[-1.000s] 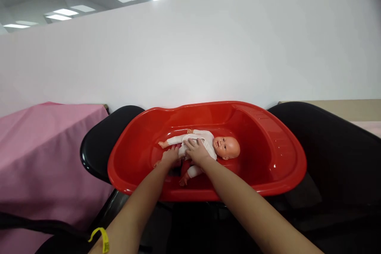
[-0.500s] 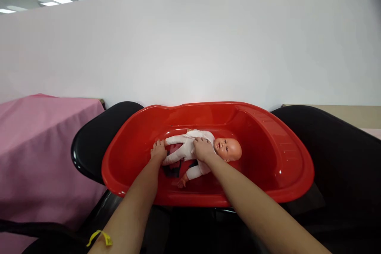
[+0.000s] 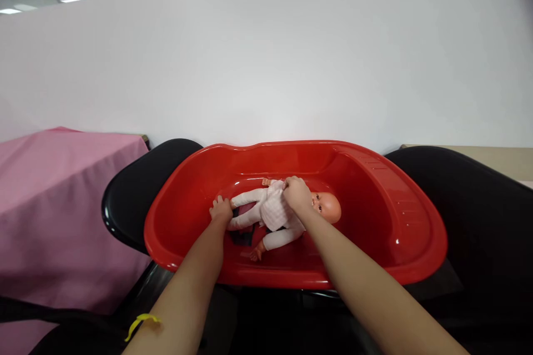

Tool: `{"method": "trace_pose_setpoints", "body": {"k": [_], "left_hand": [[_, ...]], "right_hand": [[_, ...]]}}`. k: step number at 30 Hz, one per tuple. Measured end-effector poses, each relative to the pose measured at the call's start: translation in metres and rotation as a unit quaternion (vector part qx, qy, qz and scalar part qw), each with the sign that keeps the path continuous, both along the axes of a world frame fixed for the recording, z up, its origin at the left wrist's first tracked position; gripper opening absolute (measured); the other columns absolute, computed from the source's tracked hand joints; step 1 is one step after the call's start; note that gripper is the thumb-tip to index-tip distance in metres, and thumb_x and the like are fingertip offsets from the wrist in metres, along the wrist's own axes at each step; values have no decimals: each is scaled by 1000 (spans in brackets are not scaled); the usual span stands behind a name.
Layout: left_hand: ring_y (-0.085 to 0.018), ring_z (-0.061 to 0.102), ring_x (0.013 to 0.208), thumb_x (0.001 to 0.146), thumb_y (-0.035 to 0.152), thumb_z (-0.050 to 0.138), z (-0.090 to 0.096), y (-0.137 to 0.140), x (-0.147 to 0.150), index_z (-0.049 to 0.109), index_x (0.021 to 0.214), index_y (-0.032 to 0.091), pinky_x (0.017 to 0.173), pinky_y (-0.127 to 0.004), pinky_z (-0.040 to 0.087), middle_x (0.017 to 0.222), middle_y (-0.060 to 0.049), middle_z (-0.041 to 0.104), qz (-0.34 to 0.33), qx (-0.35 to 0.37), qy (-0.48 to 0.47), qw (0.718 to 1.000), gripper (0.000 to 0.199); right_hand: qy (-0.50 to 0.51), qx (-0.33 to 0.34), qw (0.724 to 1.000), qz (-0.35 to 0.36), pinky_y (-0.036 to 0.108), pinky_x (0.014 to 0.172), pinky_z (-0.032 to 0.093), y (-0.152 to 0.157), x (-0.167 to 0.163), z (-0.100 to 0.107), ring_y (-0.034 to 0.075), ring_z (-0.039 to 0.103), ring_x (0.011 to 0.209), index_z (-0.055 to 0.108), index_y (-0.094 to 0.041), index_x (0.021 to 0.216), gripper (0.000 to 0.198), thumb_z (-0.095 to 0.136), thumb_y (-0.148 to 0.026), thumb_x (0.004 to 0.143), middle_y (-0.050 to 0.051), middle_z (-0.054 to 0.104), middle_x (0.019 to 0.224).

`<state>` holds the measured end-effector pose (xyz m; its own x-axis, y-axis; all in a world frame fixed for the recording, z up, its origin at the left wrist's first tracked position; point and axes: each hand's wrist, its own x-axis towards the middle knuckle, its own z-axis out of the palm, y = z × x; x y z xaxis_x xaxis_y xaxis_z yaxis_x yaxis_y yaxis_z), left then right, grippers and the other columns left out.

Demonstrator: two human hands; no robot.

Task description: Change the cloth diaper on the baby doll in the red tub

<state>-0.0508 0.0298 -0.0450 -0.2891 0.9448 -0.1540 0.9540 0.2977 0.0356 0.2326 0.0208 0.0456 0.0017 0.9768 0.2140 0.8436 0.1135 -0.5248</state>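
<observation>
A doll [image 3: 270, 215] lies in the middle of a red tub [image 3: 387, 233], head toward 3 o'clock, with bare tub floor at 9 and 3 o'clock and the rim well clear all round. The right hand [image 3: 297, 193] pinches the doll's white suit at the chest; a second ago it lay flatter on the belly. The left hand [image 3: 220, 209] seems closed on the doll's feet, having slid toward 9 o'clock. A pink cloth [image 3: 62, 199] lies at 9 o'clock outside.
</observation>
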Motion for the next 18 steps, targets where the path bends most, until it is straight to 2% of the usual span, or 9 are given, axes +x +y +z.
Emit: {"method": "trace_pose_setpoints", "body": {"k": [4,8,11,15,18], "left_hand": [[-35,51,142,108,27,36,2,-1,1,65,140,15,110,-52,48,154,-21,55,-2,-8,1,1000,45],[-36,52,142,108,26,37,2,-2,4,63,142,14,108,-52,50,151,-22,58,3,-8,4,1000,45],[-36,55,139,106,23,39,6,-4,6,62,142,13,106,-51,51,148,-23,60,11,-5,4,1000,44],[-38,60,134,107,25,40,23,-11,3,63,139,11,103,-51,52,145,-25,62,5,0,-2,1000,42],[-38,62,132,104,22,46,44,-17,-6,64,134,13,101,-48,52,142,-23,63,-22,15,-9,1000,37]], "right_hand": [[-106,-42,992,47,37,85,42,-1,-2,-2,28,63,110,79,-15,101,32,48,-12,95,17,74,119],[-136,-66,978,141,37,92,45,0,-12,-17,28,61,122,75,-16,123,36,49,-17,98,16,70,134],[-155,-89,964,195,37,95,46,0,-14,-30,30,58,129,71,-16,133,41,57,-19,95,15,66,141],[-162,-114,947,254,33,95,46,-3,-10,-38,27,58,133,66,-22,145,57,56,-8,91,12,59,151],[-188,-125,945,237,33,88,45,-8,-7,-36,28,63,124,69,-25,143,52,53,-13,95,12,60,146]]}}
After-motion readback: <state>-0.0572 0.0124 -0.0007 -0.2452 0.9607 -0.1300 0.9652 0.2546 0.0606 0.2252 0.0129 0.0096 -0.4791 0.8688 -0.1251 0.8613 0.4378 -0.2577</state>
